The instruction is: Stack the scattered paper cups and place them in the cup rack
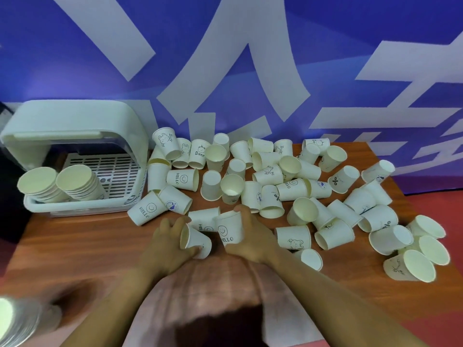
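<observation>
Blue backdrop rises behind the bench point(75, 236), where loose cups point(270, 176) lie scattered right of the rack point(75, 136), which holds two stacks point(62, 184). Right of the rack, nearer the person, the left hand point(165, 244) grips a tilted cup point(194, 240) and the right hand point(253, 236) clasps a HELLO cup point(229, 230).

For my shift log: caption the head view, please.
Each hand, left and right, holds a paper cup; two stacks sit in the rack.

Before me, a wooden table point(75, 246) fills the lower frame | at 12 o'clock, a blue backdrop point(350, 33) bearing large white characters point(233, 96).
</observation>
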`<action>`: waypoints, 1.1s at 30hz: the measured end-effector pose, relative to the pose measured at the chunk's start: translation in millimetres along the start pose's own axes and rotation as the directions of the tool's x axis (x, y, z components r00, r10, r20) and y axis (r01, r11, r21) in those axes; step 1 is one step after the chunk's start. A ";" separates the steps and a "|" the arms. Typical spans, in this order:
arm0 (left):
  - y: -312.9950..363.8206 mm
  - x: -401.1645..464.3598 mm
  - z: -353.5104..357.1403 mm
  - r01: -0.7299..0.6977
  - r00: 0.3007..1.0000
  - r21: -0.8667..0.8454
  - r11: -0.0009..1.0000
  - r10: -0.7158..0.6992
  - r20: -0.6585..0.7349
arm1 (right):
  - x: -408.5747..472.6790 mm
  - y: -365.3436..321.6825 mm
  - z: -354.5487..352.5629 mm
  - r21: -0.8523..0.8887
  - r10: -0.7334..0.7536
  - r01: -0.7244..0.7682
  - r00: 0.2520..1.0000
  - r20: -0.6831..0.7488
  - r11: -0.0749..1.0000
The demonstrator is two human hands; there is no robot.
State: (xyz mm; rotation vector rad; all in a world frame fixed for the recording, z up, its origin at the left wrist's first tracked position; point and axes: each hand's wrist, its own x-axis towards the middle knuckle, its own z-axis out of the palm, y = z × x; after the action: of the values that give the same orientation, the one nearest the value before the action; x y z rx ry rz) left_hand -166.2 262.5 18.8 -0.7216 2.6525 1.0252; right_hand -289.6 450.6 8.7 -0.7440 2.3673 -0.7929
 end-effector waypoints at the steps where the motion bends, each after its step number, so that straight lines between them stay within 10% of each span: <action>1: -1.8 -1.9 -3.4 0.009 1.000 0.002 1.000 -0.009 -0.012 | 1.2 -3.1 1.3 0.013 -0.004 0.004 1.000 -0.006 1.000; 33: -125.5 -37.0 -183.2 0.120 0.893 -0.031 0.992 -0.121 -0.433 | 62.5 -163.9 69.5 0.133 -0.097 0.104 0.993 -0.062 0.986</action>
State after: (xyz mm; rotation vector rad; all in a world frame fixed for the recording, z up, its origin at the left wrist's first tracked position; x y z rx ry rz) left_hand -73.2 72.2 95.0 -1.2287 2.9189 0.9227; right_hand -236.7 274.3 50.2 -0.7986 2.3110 -1.0190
